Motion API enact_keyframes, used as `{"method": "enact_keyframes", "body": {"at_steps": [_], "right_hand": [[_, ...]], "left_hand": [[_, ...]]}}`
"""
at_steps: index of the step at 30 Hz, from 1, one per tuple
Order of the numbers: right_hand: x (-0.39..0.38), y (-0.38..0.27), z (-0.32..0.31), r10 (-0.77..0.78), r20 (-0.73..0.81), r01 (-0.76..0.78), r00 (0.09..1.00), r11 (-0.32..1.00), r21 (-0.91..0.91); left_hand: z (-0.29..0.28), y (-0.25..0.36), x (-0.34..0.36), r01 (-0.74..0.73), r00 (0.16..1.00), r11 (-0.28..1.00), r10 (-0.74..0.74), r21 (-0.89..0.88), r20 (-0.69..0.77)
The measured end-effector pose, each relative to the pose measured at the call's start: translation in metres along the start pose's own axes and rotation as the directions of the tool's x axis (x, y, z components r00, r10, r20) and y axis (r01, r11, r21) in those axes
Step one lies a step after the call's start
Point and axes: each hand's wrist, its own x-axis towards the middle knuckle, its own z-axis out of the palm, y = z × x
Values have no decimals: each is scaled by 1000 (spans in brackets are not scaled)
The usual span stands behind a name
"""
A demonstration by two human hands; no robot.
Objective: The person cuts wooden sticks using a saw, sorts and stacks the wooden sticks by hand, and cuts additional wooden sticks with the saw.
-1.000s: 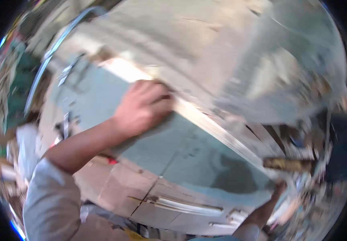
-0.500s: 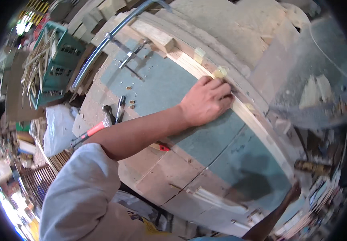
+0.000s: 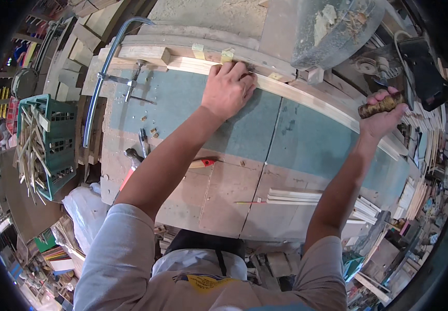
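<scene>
A long pale wooden strip (image 3: 307,101) runs along the far edge of the workbench. My left hand (image 3: 229,90) rests on it with fingers curled over, gripping the strip near the tape tabs (image 3: 227,55). At the bench's far right, my right hand (image 3: 382,120) is wrapped around a brown, mottled cylinder (image 3: 382,105) whose kind I cannot make out. To the left, a metal bar clamp (image 3: 99,78) sits by a wooden block (image 3: 143,53) at the strip's left end.
A hammer (image 3: 132,154) lies partly behind my left forearm, near a dark pen-like tool (image 3: 144,142). Thin wooden strips (image 3: 294,197) lie by my right forearm. A green crate (image 3: 60,147) of sticks stands left. A clear plastic container (image 3: 333,36) is at the far right.
My right hand has moved off the strip's right end and taken hold of the brown cylinder. My left hand still holds the strip. The view has turned and widened.
</scene>
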Motion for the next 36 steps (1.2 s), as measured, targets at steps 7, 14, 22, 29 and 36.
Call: {"method": "enact_keyframes", "body": {"at_steps": [7,14,22,29,36], "right_hand": [[-41,-17,-5,-18,-60,16,998,999,-29],[-87,-34,-40,34,-62,-31,997,998,51],[-140,-55,-47,-19,-178,9,984,998,-56],[-178,-65,-67,-59,-157,53,986,998,-42],[-199,-71,-88,-71,-70,71,995,997,1]], "left_hand": [[-1,-1,-2,10,999,999,-11,35,38],[7,-3,-1,2,1000,999,-3,38,18],[3,-5,-3,-15,999,998,13,59,43],[2,-4,-3,-10,999,999,8,47,41],[0,-4,-3,-7,998,998,4,57,66]]}}
